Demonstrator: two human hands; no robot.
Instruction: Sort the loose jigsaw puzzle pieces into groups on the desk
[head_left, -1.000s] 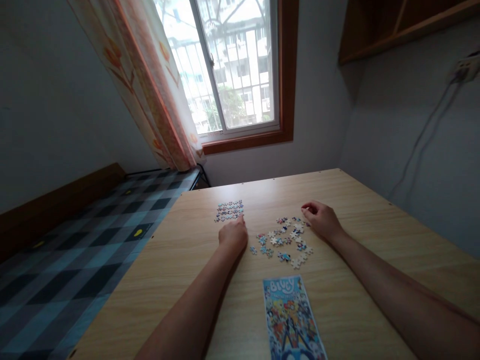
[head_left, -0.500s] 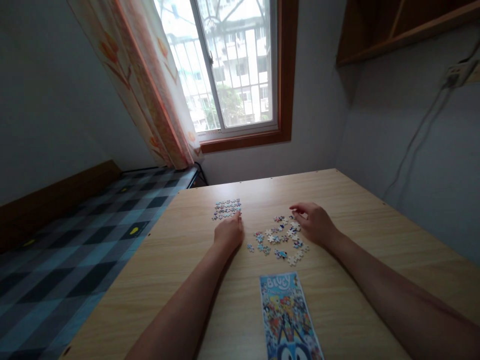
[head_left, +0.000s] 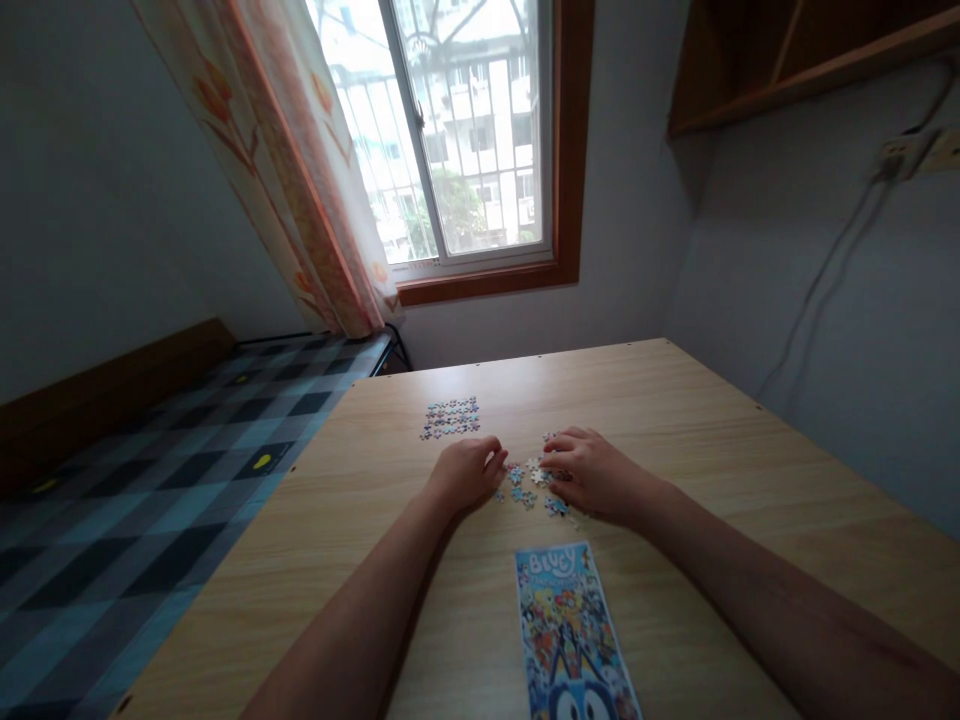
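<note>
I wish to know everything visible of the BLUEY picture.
The BLUEY picture is a flat, paper-like rectangle: white title on light blue, colourful cartoon figures, a big-eyed blue face below. It lies face up on the wood-grain table, nearer the camera than the puzzle pieces; its near end is unseen. Nothing visible lies on it.

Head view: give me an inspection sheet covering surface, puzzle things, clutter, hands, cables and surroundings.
Surface: pale wood-grained table.
Puzzle things: rows of puzzle pieces toward the far left; Bluey sheet nearest the camera.
Clutter: loose pieces, scattered, partly covered.
Hands: left hand beside the loose pieces; right hand over them; both grips unclear.
Cables: cord hanging from a socket on the right wall.
Surroundings: window, patterned curtain, checked bed, wall shelf.
</note>
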